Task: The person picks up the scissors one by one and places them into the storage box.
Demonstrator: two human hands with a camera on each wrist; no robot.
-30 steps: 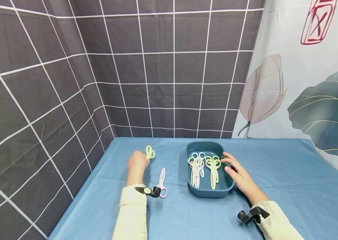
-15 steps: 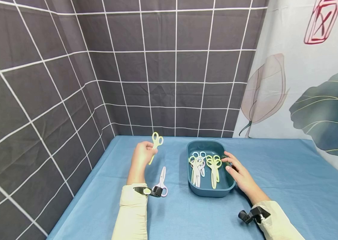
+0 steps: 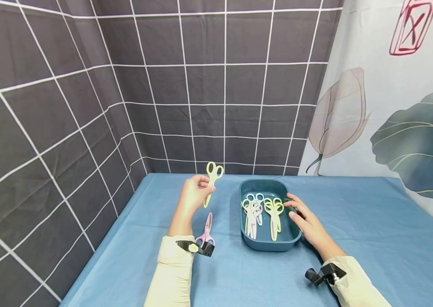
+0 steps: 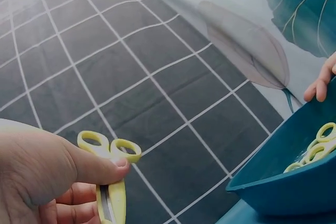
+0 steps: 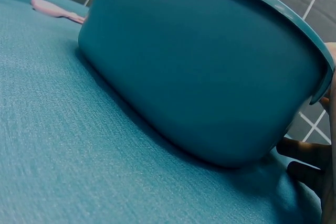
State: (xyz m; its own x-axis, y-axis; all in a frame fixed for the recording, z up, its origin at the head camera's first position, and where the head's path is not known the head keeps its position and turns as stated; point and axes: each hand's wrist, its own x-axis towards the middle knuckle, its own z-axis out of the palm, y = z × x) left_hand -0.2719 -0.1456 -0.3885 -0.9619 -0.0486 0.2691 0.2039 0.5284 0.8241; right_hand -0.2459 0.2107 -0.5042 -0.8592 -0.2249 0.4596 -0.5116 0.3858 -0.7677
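Between the thumb and fingers of my left hand (image 3: 195, 192), a pair of yellow scissors (image 3: 211, 182) is pinched, finger loops up and blades down, above the table. The left wrist view shows my thumb across the scissors (image 4: 117, 153) just below the loops. On the cloth beneath lies a pair of pink scissors (image 3: 207, 230), partly covered by the wrist camera mount. My right hand (image 3: 308, 224) grips the right rim of a teal bin (image 3: 268, 246), some fingers over the edge and others outside. Several yellow and white scissors (image 3: 274, 217) lie inside the bin.
Blue cloth (image 3: 235, 281) covers the table. A dark grid-patterned curtain (image 3: 201, 85) hangs along the back and left, and a white leaf-print curtain (image 3: 354, 149) at the right.
My left hand has lifted the yellow scissors off the table and carried them right, toward the bin. My right hand stays at the bin's rim.
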